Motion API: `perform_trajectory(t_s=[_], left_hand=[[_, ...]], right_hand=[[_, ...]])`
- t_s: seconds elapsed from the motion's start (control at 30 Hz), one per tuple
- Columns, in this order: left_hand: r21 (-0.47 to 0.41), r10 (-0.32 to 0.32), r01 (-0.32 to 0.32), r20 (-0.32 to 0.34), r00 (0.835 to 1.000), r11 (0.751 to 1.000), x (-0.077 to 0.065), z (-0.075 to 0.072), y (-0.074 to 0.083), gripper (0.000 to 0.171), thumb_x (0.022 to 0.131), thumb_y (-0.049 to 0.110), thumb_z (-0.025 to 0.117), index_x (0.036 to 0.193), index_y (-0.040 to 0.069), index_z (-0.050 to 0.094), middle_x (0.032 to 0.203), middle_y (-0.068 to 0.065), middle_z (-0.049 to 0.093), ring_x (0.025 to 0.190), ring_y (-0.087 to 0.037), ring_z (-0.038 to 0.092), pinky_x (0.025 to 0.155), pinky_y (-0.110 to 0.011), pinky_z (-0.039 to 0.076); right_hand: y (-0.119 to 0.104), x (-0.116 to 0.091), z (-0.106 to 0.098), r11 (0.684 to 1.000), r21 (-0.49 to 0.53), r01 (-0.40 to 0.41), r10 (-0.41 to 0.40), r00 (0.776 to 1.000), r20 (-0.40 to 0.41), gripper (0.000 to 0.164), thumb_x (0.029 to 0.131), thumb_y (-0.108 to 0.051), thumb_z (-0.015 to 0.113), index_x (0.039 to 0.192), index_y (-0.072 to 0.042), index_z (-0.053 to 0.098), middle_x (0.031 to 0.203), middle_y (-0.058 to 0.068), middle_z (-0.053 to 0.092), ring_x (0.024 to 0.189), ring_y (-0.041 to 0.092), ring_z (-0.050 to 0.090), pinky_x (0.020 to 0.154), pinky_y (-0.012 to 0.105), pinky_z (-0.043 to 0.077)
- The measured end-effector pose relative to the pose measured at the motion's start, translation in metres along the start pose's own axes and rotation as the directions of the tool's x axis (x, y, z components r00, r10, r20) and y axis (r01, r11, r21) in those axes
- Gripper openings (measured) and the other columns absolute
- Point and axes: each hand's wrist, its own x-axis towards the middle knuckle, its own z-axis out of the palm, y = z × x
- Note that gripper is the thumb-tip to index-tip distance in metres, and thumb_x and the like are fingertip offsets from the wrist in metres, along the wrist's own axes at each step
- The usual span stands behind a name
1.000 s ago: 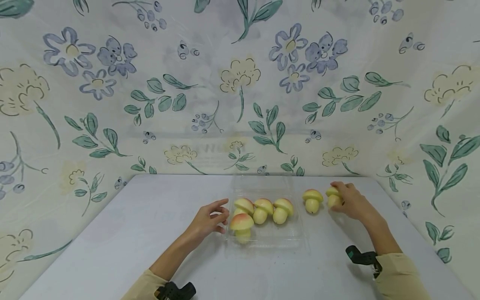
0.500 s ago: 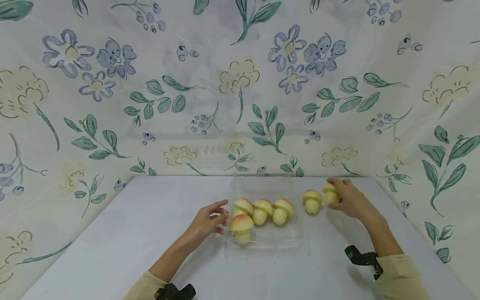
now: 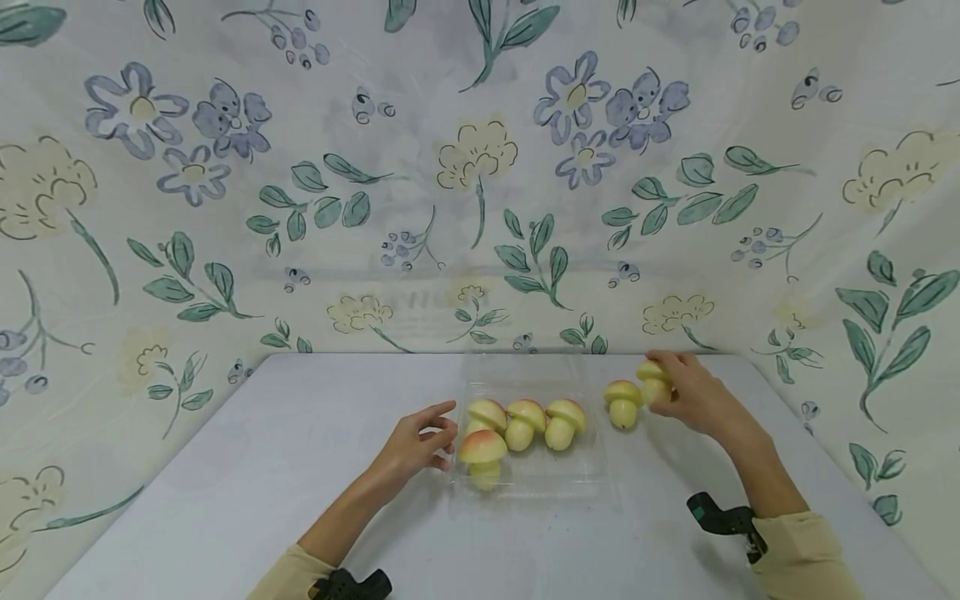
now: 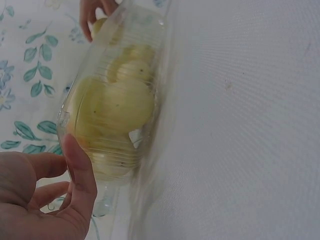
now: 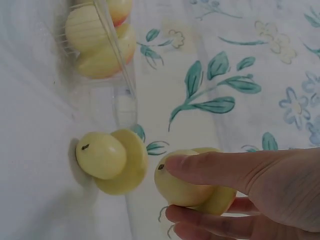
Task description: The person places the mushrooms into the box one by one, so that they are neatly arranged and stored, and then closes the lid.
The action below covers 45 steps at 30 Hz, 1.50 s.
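My right hand (image 3: 697, 396) grips a yellow mushroom-shaped piece (image 3: 654, 383), thumb on its round stem and fingers behind the cap. In the right wrist view the thumb lies by a dark spot on that held piece (image 5: 180, 185). Just left of it, a similar piece (image 3: 623, 408) with a reddish cap stands on the table. My left hand (image 3: 416, 440) rests at the left wall of a clear plastic box (image 3: 592, 471). Its fingertips touch the outside near the rim in the left wrist view. Several matching pieces (image 3: 527, 421) sit inside, three along the back and one (image 3: 483, 454) at front left.
The box stands mid-table, its clear lid (image 3: 521, 367) folded back toward the far edge. A white table (image 3: 300, 417) reaches to a flower-patterned cloth (image 3: 480, 208) behind it. Black wrist cameras (image 3: 723, 515) are strapped on both arms.
My right hand has lifted its mushroom-shaped piece slightly and carried it left, beside the one standing outside the box. The left hand and the box's contents stay put.
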Motion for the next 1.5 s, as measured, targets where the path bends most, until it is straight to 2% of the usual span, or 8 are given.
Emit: perform_trajectory(t_s=[0.43,0.83,1.2,1.5], left_hand=[[-0.009,0.013,-0.013,0.017,1.000,1.000,-0.001,-0.001,-0.001,0.054,0.098,0.010,0.058,0.148,0.000,0.039,0.112,-0.015,0.055,0.080,-0.014,0.059,0.061,-0.025,0.057],[-0.004,0.005,-0.004,0.012,1.000,1.000,-0.001,0.000,0.000,0.053,0.098,0.008,0.057,0.148,0.000,0.040,0.111,-0.014,0.054,0.081,-0.014,0.058,0.062,-0.024,0.057],[-0.002,0.017,-0.017,0.019,1.000,1.000,-0.001,-0.001,0.000,0.054,0.098,0.010,0.058,0.148,0.000,0.039,0.111,-0.014,0.054,0.081,-0.014,0.058,0.062,-0.023,0.057],[0.007,0.011,-0.011,0.010,1.000,1.000,-0.001,-0.001,0.000,0.054,0.098,0.010,0.058,0.147,0.000,0.040,0.111,-0.014,0.055,0.081,-0.015,0.058,0.062,-0.023,0.057]], right_hand=[[-0.020,-0.003,-0.003,0.998,0.041,0.046,-0.047,0.999,0.008,0.066,0.086,-0.012,0.074,0.142,-0.008,0.041,0.130,0.027,0.046,0.092,0.029,0.060,0.073,0.039,0.053],[-0.037,-0.002,-0.002,0.993,0.089,0.075,-0.079,0.996,0.041,0.067,0.084,-0.011,0.076,0.142,-0.009,0.042,0.127,0.024,0.049,0.089,0.022,0.060,0.072,0.032,0.053],[-0.052,0.001,0.005,0.983,0.131,0.131,-0.140,0.988,0.060,0.068,0.082,-0.011,0.078,0.141,-0.010,0.045,0.129,0.021,0.049,0.091,0.022,0.060,0.075,0.032,0.054],[-0.064,0.001,0.016,0.964,0.202,0.173,-0.193,0.978,0.082,0.068,0.082,-0.010,0.078,0.141,-0.010,0.045,0.127,0.018,0.051,0.089,0.015,0.060,0.077,0.033,0.058]])
